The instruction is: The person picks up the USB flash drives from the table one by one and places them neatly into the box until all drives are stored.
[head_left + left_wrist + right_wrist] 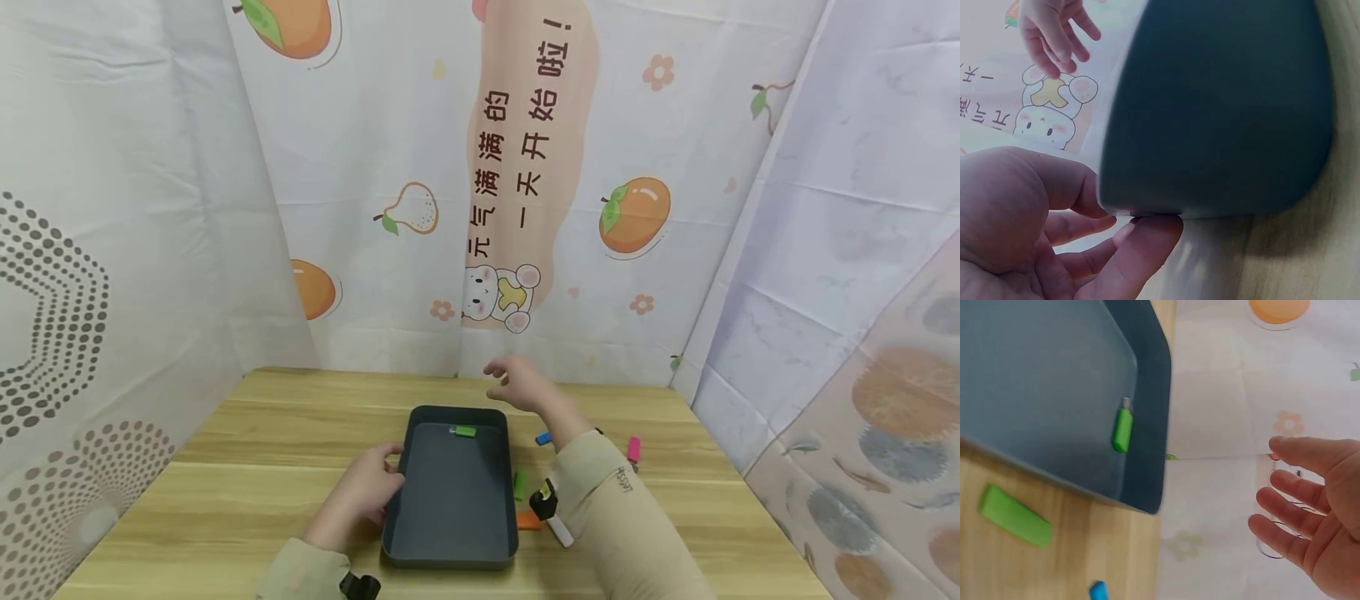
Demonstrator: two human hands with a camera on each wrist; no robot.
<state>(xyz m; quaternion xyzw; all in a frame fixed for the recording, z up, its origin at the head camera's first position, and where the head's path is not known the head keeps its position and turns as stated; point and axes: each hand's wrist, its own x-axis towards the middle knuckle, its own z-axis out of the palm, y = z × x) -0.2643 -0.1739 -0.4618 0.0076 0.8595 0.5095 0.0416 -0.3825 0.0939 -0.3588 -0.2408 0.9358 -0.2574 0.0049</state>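
Note:
A dark grey rectangular tray point(450, 500) lies on the wooden table, and a green USB flash drive point(465, 431) with a metal plug rests inside at its far end. My left hand point(367, 482) pinches the tray's left wall between thumb and fingers, as the left wrist view shows close up. Beyond the tray's far right corner, my right hand point(519, 385) is raised with loosely spread fingers. Nothing is in it in the right wrist view, where the green flash drive point(1123, 428) shows plainly.
Right of the tray lie another green piece point(520, 484), an orange one point(528, 521), a white one point(560, 531), a blue one point(543, 438) and a pink one point(633, 450). My right forearm partly covers this area. Printed curtains point(375, 275) surround the table point(247, 467).

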